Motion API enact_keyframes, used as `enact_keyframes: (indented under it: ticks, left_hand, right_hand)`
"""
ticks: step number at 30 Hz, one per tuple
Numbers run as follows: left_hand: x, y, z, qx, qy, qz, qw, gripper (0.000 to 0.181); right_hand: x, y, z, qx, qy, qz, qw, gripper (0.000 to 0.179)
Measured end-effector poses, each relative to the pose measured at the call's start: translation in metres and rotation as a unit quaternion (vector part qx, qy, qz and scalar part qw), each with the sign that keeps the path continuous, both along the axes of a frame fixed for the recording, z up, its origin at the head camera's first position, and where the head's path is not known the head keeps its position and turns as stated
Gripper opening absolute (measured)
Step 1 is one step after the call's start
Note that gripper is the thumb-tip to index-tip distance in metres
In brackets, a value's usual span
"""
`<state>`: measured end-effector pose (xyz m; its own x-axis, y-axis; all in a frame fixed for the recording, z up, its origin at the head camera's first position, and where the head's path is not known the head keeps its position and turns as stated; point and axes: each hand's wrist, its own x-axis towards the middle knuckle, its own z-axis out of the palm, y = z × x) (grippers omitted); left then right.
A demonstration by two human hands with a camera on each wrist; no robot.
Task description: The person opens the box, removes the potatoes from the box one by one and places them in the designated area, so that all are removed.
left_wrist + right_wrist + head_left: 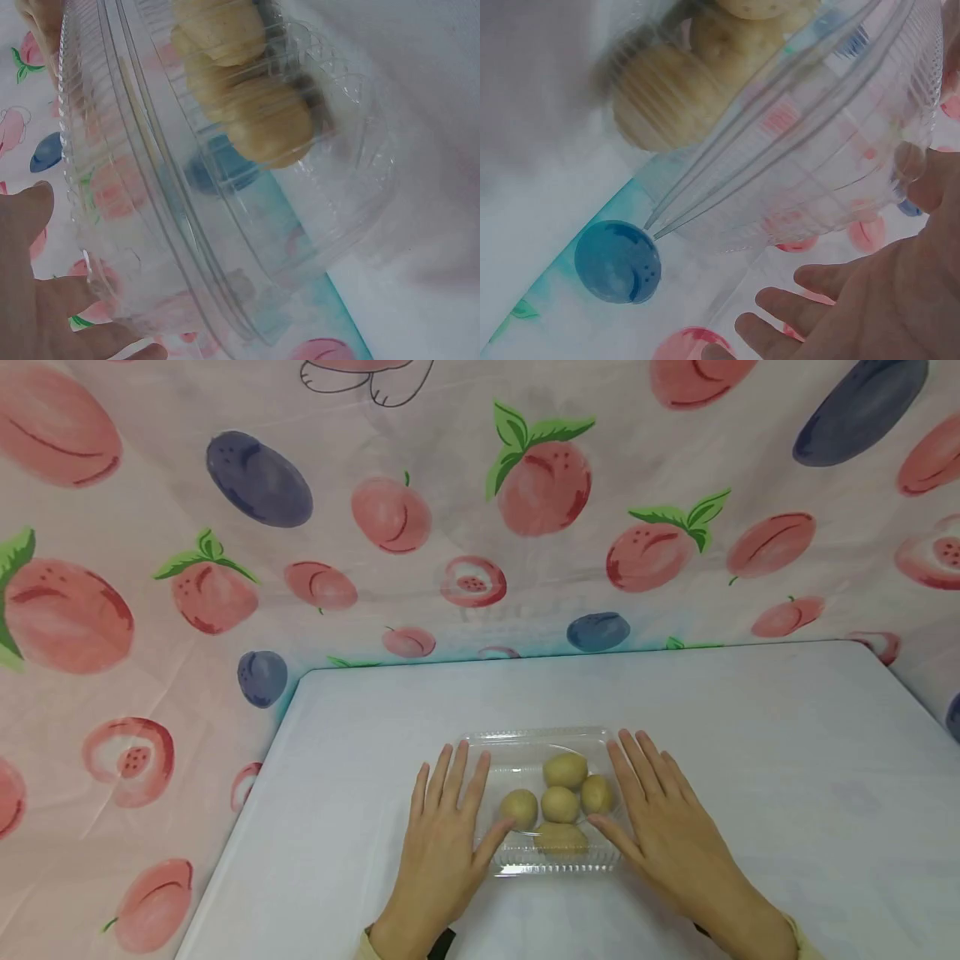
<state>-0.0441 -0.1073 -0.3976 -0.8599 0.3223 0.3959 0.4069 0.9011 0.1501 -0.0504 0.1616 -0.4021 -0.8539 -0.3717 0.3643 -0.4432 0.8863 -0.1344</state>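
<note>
A clear plastic clamshell box (pixel 555 867) lies on the white table with its lid down. Several yellowish potatoes (pixel 559 804) sit inside, clustered toward the middle and right. My left hand (pixel 446 839) is at the box's left side, fingers straight and pointing away, its thumb over the lid's front left part. Mirroring it, my right hand (pixel 671 831) lies along the right side with fingers extended and thumb over the lid's edge. In the left wrist view the fingertips are right at the ribbed lid (pixel 112 225). The right wrist view has the thumb (pixel 930 180) at the lid, the other fingers spread below.
The white table (pixel 337 760) runs back to a hanging cloth (pixel 420 435) printed with peaches and dark blue fruit. The same cloth also covers the left side, beyond the table's left edge. A light sleeve shows at each wrist.
</note>
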Motion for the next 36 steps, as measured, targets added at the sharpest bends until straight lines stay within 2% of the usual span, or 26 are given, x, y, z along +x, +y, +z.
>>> enact_keyframes:
  ticks: [9, 16, 25, 36]
  left_hand:
    - [-0.003, -0.008, 0.000, 0.053, 0.019, -0.027, 0.9980, 0.070]
    - [-0.002, -0.014, 0.001, 0.084, 0.011, -0.037, 0.9957, 0.066]
    - [0.001, -0.022, 0.000, 0.111, -0.001, -0.038, 0.9930, 0.061]
    - [0.004, -0.036, -0.004, 0.135, -0.020, -0.056, 0.9890, 0.055]
  right_hand:
    - [-0.003, 0.004, 0.001, -0.031, 0.001, 0.005, 0.9995, 0.081]
    - [-0.004, 0.009, 0.000, -0.042, 0.021, 0.025, 0.9986, 0.074]
    - [-0.007, 0.016, 0.002, -0.058, 0.021, 0.050, 0.9968, 0.067]
    - [-0.006, 0.025, -0.002, -0.067, 0.039, 0.101, 0.9918, 0.053]
